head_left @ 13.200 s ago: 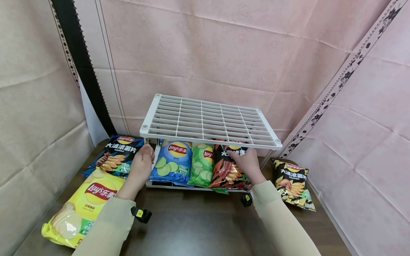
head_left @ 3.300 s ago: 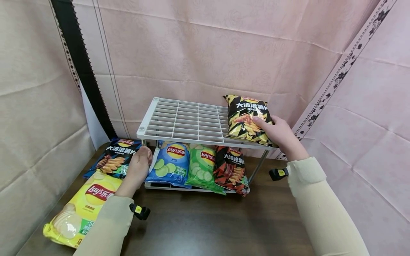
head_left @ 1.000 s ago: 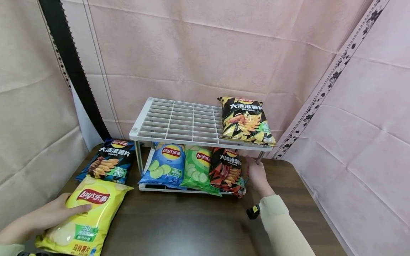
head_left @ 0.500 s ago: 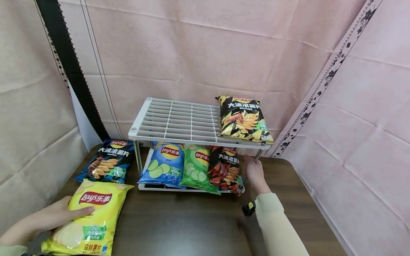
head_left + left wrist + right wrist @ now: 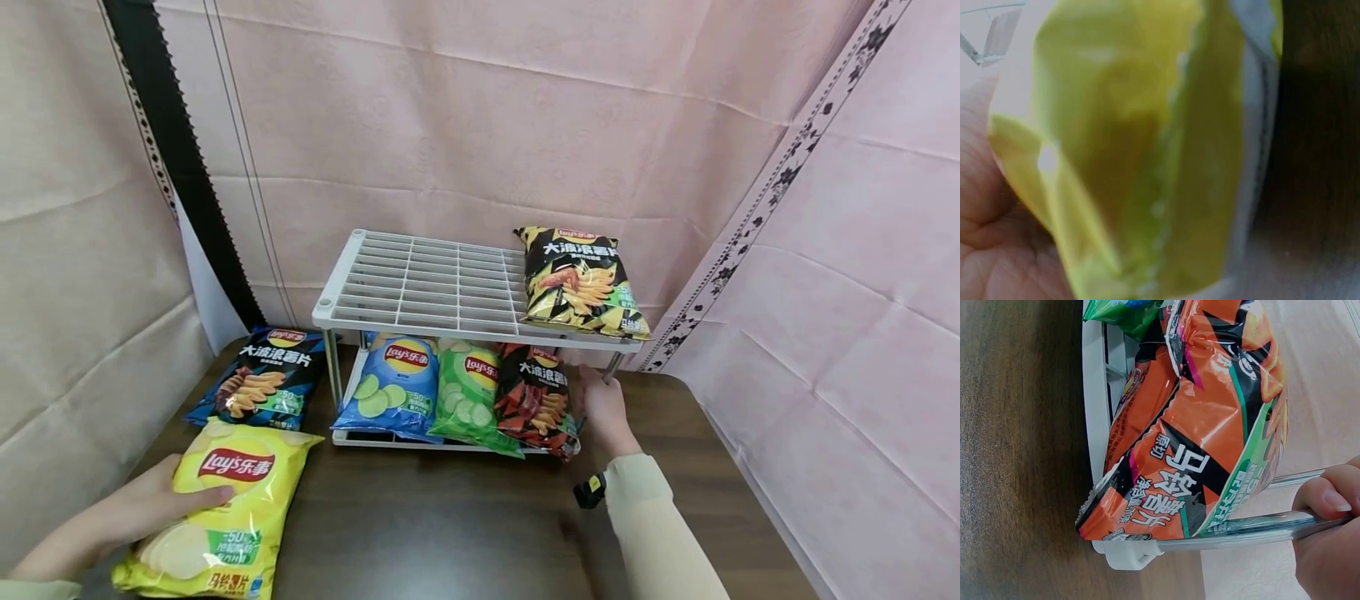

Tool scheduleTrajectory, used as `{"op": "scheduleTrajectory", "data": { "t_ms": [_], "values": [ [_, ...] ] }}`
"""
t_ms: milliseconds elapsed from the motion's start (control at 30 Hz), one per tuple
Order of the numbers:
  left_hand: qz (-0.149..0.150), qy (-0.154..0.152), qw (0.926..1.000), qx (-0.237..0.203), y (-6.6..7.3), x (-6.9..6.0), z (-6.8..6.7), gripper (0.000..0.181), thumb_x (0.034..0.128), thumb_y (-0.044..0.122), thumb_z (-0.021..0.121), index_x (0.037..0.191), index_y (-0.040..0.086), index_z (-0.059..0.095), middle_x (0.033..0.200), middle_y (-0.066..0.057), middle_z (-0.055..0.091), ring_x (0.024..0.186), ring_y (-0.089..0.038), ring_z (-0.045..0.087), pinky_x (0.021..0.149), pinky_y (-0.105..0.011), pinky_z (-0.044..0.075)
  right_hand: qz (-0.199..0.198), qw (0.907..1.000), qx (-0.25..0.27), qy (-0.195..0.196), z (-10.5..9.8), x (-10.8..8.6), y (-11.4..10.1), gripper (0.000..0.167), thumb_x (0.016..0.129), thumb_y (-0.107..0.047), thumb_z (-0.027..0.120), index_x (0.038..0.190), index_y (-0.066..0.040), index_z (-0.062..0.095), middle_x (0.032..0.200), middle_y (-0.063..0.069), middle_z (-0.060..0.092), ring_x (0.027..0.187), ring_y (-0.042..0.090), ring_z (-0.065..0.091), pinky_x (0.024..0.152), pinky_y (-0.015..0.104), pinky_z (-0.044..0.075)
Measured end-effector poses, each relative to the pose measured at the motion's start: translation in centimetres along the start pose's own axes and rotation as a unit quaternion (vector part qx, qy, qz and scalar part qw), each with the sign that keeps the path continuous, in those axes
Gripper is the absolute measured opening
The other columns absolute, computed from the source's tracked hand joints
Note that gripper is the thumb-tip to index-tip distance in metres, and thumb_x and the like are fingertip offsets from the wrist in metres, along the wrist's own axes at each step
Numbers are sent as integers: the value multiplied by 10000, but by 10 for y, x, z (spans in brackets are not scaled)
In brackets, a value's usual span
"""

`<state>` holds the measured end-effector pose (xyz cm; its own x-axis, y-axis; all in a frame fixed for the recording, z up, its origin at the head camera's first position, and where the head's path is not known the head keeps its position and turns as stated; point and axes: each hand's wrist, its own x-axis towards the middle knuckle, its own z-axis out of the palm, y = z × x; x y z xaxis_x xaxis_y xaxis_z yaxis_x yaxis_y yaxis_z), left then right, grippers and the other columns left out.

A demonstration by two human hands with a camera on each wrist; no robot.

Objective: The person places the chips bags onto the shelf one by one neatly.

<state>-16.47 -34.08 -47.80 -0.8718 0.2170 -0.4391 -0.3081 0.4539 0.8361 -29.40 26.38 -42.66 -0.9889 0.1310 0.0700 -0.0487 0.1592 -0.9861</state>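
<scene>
At the lower left of the head view, my left hand (image 5: 138, 512) grips the left side of a yellow chip bag (image 5: 232, 533), thumb across its front; the left wrist view shows the bag (image 5: 1129, 137) close up beside the palm (image 5: 1004, 250). My right hand (image 5: 606, 412) holds the front right metal post of the white two-tier rack (image 5: 420, 325). In the right wrist view, fingers (image 5: 1335, 494) curl round that post (image 5: 1247, 530), beside a red-and-black bag (image 5: 1210, 425). On the rack's top, a black-and-yellow bag (image 5: 581, 283) lies at the right end.
The lower tier carries a blue bag (image 5: 393, 387), a green bag (image 5: 468, 400) and the red-and-black bag (image 5: 536, 400). A dark blue bag (image 5: 266, 379) lies left of the rack, behind the yellow one. Pink cloth (image 5: 465, 117) hangs behind the brown table (image 5: 420, 525).
The black-and-yellow bag went from the table at the right onto the rack's top, and my right hand moved down to the post. My left hand left the front left post and took the yellow bag.
</scene>
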Motion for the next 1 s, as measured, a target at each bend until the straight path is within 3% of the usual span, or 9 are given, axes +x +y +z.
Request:
{"op": "scheduleTrajectory", "data": {
  "t_ms": [200, 467, 633, 767, 867, 1000],
  "values": [
    [-139, 510, 9984, 182, 4, -1, 7, 916, 922, 431, 643, 1353, -140, 72, 943, -138, 613, 758, -304, 664, 656, -428, 543, -29, 9999, 61, -77, -1, 1, -1, 560, 1018, -460, 419, 609, -86, 338, 535, 53, 289, 474, 263, 265, 562, 522, 309],
    [-261, 515, 9981, 215, 5, -1, 6, 979, 913, 462, 642, 1391, -130, 27, 911, -122, 613, 739, -306, 664, 641, -440, 550, 90, 9999, -86, -3, -1, 1, 0, 556, 1024, -429, 413, 619, -54, 353, 524, 42, 305, 471, 255, 281, 565, 534, 306],
    [-340, 256, 9988, 238, 7, -4, 3, 997, 908, 456, 651, 1423, -105, 7, 934, -129, 610, 756, -316, 661, 650, -451, 548, 90, 9999, -118, 27, -1, 0, -3, 543, 1025, -422, 410, 617, -66, 363, 512, 26, 318, 448, 226, 291, 530, 471, 317],
    [-296, -50, 9995, -23, 7, -6, 1, 970, 924, 440, 636, 1428, -95, 2, 943, -151, 618, 777, -356, 663, 654, -480, 547, 108, 9999, -82, -6, -1, 1, -3, 535, 1026, -421, 411, 617, -79, 367, 508, 10, 323, 439, 204, 298, 534, 464, 329],
    [-94, -487, 9980, -402, 9, -9, -2, 908, 973, 390, 578, 1423, -102, -38, 946, -180, 630, 802, -407, 660, 665, -514, 543, 103, 9999, -79, -27, -1, 1, -2, 547, 1024, -435, 413, 621, -67, 364, 527, 38, 314, 453, 229, 289, 539, 478, 330],
    [175, -1042, 9906, -867, 18, -13, -4, 834, 1022, 305, 505, 1424, -86, -112, 983, -207, 633, 851, -453, 648, 696, -547, 531, 85, 9999, -129, -40, -2, 1, -1, 569, 1017, -458, 412, 618, -56, 362, 532, 57, 303, 457, 249, 276, 535, 492, 327]
  ]
}}
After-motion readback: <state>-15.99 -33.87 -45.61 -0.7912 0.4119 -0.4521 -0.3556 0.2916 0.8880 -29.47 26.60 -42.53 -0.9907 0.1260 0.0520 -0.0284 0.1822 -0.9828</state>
